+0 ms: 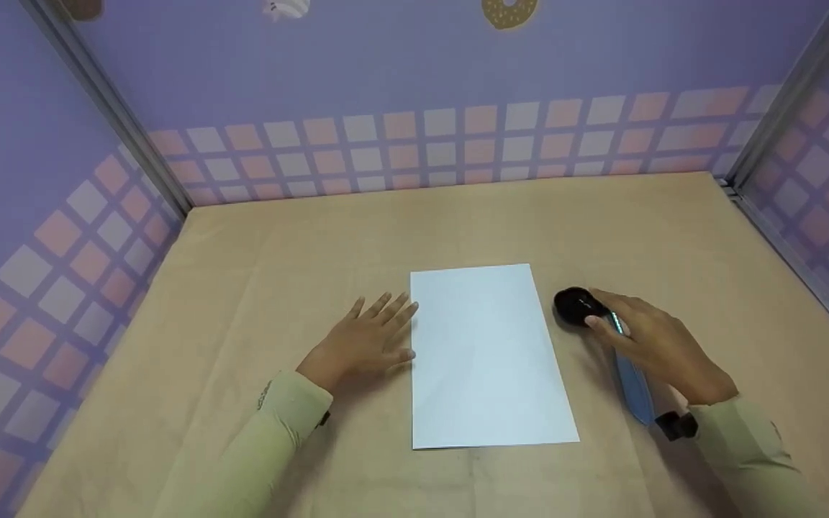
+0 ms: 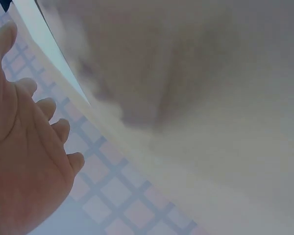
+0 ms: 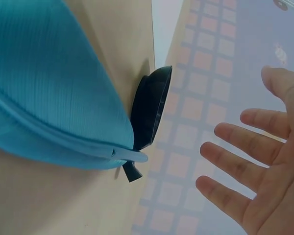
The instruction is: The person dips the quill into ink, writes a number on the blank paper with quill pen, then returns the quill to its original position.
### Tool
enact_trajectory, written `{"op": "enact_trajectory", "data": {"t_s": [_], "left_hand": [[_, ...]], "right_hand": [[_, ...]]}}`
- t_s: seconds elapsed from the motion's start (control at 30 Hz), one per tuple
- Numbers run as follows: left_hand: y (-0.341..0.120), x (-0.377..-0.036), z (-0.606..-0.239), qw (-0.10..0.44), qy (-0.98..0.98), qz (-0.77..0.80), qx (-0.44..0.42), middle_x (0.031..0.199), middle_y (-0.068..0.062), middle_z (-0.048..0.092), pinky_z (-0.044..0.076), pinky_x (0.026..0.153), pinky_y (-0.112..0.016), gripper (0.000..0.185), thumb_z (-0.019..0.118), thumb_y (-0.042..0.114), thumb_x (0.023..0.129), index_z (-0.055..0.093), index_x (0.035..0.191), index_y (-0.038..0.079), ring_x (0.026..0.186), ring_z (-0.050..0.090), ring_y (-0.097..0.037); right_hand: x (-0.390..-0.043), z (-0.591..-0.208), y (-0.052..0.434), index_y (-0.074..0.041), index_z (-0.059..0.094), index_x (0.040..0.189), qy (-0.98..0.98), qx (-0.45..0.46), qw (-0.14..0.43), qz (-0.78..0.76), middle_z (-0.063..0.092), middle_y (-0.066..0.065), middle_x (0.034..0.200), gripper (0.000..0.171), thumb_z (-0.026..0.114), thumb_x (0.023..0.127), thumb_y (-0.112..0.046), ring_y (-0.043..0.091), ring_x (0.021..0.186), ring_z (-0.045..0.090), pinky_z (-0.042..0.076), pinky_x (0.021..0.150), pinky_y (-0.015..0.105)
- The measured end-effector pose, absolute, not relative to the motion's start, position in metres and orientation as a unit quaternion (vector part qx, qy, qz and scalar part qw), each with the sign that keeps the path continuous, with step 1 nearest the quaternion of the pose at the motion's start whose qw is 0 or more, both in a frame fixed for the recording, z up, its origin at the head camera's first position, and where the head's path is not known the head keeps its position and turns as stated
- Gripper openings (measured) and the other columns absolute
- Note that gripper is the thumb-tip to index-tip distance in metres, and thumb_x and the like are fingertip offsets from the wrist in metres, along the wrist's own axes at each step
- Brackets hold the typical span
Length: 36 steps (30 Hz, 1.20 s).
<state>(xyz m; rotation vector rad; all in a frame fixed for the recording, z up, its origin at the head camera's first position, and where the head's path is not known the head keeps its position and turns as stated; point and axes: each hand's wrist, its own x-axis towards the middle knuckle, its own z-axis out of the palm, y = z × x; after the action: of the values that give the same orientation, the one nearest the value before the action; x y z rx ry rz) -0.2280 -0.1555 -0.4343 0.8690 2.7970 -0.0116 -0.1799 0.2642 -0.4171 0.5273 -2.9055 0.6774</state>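
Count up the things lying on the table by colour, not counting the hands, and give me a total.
White: 1, the sheet of paper
Black: 1, the round black object
Blue: 1, the blue tool under the right hand
Total: 3

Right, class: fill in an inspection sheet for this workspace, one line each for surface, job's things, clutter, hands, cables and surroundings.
Surface: tan creased table cover.
Job's things: white paper sheet lying flat; blue tool with black round head to its right.
Clutter: nothing seen.
Hands: left hand flat on the cover, fingers at the sheet's left edge; right hand open over the tool, grip unclear.
Cables: nothing seen.
Surroundings: purple walls with chequered band.
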Motion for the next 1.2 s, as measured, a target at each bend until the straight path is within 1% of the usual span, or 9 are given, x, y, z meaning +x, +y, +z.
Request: {"op": "enact_trajectory", "data": {"t_s": [0.23, 0.4, 0.57, 0.77, 0.83, 0.9, 0.97, 1.03, 1.2], "left_hand": [[-0.154, -0.225, -0.441, 0.139, 0.942, 0.021, 0.304, 0.163, 0.001, 0.010, 0.009, 0.120, -0.052, 0.073, 0.038, 0.059, 0.097, 0.014, 0.156, 0.023, 0.150, 0.010, -0.025], [-0.153, -0.223, -0.446, 0.154, 0.940, 0.015, 0.304, 0.163, 0.001, 0.008, 0.011, 0.120, -0.053, 0.072, 0.037, 0.060, 0.097, 0.014, 0.156, 0.024, 0.150, 0.010, -0.025], [-0.152, -0.222, -0.445, 0.158, 0.941, 0.021, 0.300, 0.163, 0.002, 0.008, 0.012, 0.120, -0.053, 0.072, 0.037, 0.060, 0.097, 0.015, 0.156, 0.024, 0.150, 0.010, -0.025], [-0.151, -0.222, -0.445, 0.156, 0.941, 0.023, 0.298, 0.163, 0.002, 0.008, 0.013, 0.120, -0.052, 0.073, 0.037, 0.060, 0.096, 0.016, 0.156, 0.024, 0.150, 0.010, -0.025], [-0.151, -0.223, -0.446, 0.155, 0.941, 0.024, 0.299, 0.163, 0.002, 0.009, 0.014, 0.120, -0.052, 0.073, 0.037, 0.060, 0.096, 0.016, 0.156, 0.024, 0.150, 0.010, -0.025], [-0.151, -0.223, -0.446, 0.154, 0.942, 0.023, 0.299, 0.163, 0.002, 0.009, 0.014, 0.120, -0.052, 0.073, 0.037, 0.060, 0.097, 0.016, 0.156, 0.024, 0.150, 0.010, -0.025], [-0.151, -0.222, -0.446, 0.155, 0.942, 0.023, 0.296, 0.163, 0.002, 0.008, 0.014, 0.120, -0.052, 0.073, 0.037, 0.060, 0.096, 0.015, 0.156, 0.024, 0.150, 0.010, -0.024], [-0.151, -0.222, -0.446, 0.157, 0.943, 0.023, 0.294, 0.163, 0.002, 0.008, 0.013, 0.120, -0.052, 0.073, 0.037, 0.060, 0.096, 0.015, 0.156, 0.025, 0.151, 0.009, -0.024], [-0.151, -0.223, -0.447, 0.158, 0.944, 0.025, 0.290, 0.163, 0.003, 0.008, 0.013, 0.120, -0.051, 0.072, 0.037, 0.061, 0.096, 0.015, 0.156, 0.026, 0.151, 0.009, -0.024]], "right_hand": [[-0.182, -0.421, 0.271, -0.007, 0.049, 0.141, -0.951, 0.184, 0.069, 0.240, 0.054, 0.024, 0.135, 0.050, 0.053, 0.099, -0.035, 0.045, 0.123, 0.051, 0.044, 0.094, 0.062], [-0.186, -0.423, 0.276, -0.003, 0.052, 0.137, -0.947, 0.181, 0.053, 0.259, 0.054, 0.023, 0.136, 0.049, 0.052, 0.099, -0.035, 0.044, 0.124, 0.050, 0.043, 0.096, 0.061], [-0.189, -0.424, 0.282, -0.003, 0.052, 0.137, -0.944, 0.180, 0.040, 0.273, 0.054, 0.021, 0.137, 0.050, 0.053, 0.099, -0.035, 0.043, 0.126, 0.050, 0.042, 0.098, 0.060], [-0.192, -0.427, 0.289, -0.003, 0.054, 0.135, -0.939, 0.198, 0.050, 0.277, 0.057, 0.019, 0.135, 0.044, 0.059, 0.097, -0.024, 0.041, 0.125, 0.052, 0.045, 0.096, 0.057], [-0.193, -0.428, 0.292, -0.004, 0.057, 0.132, -0.937, 0.210, 0.065, 0.271, 0.060, 0.016, 0.132, 0.042, 0.062, 0.094, -0.019, 0.037, 0.122, 0.055, 0.047, 0.097, 0.049], [-0.195, -0.430, 0.295, -0.005, 0.061, 0.128, -0.933, 0.228, 0.086, 0.265, 0.063, 0.013, 0.127, 0.038, 0.066, 0.091, -0.014, 0.033, 0.117, 0.059, 0.049, 0.097, 0.030], [-0.198, -0.433, 0.297, -0.005, 0.065, 0.123, -0.925, 0.254, 0.111, 0.261, 0.067, 0.011, 0.120, 0.036, 0.069, 0.087, -0.006, 0.030, 0.110, 0.063, 0.046, 0.093, 0.012], [-0.201, -0.435, 0.299, -0.004, 0.069, 0.115, -0.913, 0.281, 0.137, 0.261, 0.070, 0.009, 0.112, 0.034, 0.072, 0.082, 0.002, 0.027, 0.102, 0.066, 0.040, 0.088, 0.001], [-0.208, -0.439, 0.306, -0.003, 0.073, 0.105, -0.896, 0.319, 0.154, 0.267, 0.072, 0.007, 0.099, 0.035, 0.073, 0.074, 0.012, 0.018, 0.093, 0.067, 0.044, 0.083, 0.002]]}}
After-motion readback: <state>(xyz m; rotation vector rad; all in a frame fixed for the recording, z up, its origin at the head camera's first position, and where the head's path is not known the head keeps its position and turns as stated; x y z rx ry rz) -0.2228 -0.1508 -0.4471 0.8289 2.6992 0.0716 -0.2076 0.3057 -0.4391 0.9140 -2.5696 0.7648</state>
